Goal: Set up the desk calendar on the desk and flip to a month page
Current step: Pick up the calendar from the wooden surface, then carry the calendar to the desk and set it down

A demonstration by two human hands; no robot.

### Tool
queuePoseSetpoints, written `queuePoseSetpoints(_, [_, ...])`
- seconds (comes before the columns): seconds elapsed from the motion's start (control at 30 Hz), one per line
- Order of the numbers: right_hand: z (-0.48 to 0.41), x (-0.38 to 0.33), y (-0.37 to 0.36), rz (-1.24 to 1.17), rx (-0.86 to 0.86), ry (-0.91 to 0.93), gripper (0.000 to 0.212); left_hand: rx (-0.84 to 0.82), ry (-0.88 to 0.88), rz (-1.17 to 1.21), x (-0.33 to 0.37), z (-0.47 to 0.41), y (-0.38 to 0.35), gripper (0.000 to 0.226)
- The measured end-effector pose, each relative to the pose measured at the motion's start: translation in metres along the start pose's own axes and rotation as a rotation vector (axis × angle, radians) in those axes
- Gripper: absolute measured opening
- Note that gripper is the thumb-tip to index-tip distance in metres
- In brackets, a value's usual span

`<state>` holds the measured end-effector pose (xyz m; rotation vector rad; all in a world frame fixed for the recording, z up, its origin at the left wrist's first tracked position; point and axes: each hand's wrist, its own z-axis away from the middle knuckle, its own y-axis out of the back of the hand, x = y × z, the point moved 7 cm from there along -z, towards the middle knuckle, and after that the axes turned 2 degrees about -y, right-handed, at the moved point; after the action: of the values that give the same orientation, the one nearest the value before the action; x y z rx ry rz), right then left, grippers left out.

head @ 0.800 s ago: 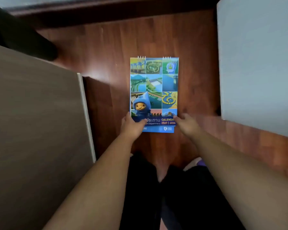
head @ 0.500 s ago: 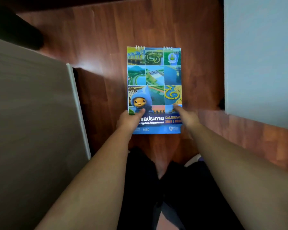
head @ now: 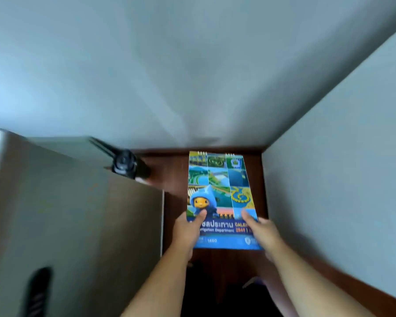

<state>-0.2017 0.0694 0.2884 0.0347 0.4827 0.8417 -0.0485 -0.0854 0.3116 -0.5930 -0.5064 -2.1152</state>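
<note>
The desk calendar (head: 220, 193) is a tall spiral-bound pad with a blue cover, photo tiles and a blue-hooded cartoon figure. It is folded flat and lifted above the wooden floor, spiral end away from me. My left hand (head: 188, 229) grips its lower left corner with the thumb on the cover. My right hand (head: 260, 229) grips the lower right corner the same way. The grey-brown desk (head: 73, 225) is to the left of the calendar.
A pale wall (head: 192, 65) fills the top of the view and a pale panel (head: 341, 179) stands at the right. A dark blurred object (head: 126, 164) lies at the desk's far corner. Another dark blurred thing (head: 36, 291) sits on the desk's near left.
Both hands have lifted the calendar off the floor and toward me. My view has tilted upward, so the wall now fills the top half.
</note>
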Motion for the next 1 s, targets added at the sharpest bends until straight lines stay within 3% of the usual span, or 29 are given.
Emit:
queuePoseSetpoints(0.1, [0.092,-0.051,0.019,0.040,-0.176,0.010,0.034,-0.012,-0.090,0.001,0.070,0.085,0.024,0.008])
queuePoseSetpoints(0.27, [0.213,-0.109,0.032,0.203,-0.517,0.085,0.055,-0.041,-0.281,-0.084,0.153,0.207,0.065,0.012])
queuePoseSetpoints(0.5, [0.378,-0.190,-0.026,0.484,-0.805,0.353,0.055,0.166,-0.467,0.102,0.191,0.368,0.172,0.036])
queuePoseSetpoints(0.73, [0.582,-0.182,-0.191,0.882,-1.135,0.695,0.044,0.497,-0.695,0.468,0.110,0.533,0.333,0.030])
queuePoseSetpoints(0.9, [0.693,-0.091,-0.310,1.187,-1.243,0.879,0.018,0.872,-0.741,0.601,0.003,0.636,0.428,0.036])
queuePoseSetpoints(1.0, [0.728,-0.029,-0.360,1.282,-1.227,0.993,0.023,1.045,-0.661,0.589,-0.059,0.675,0.465,0.037])
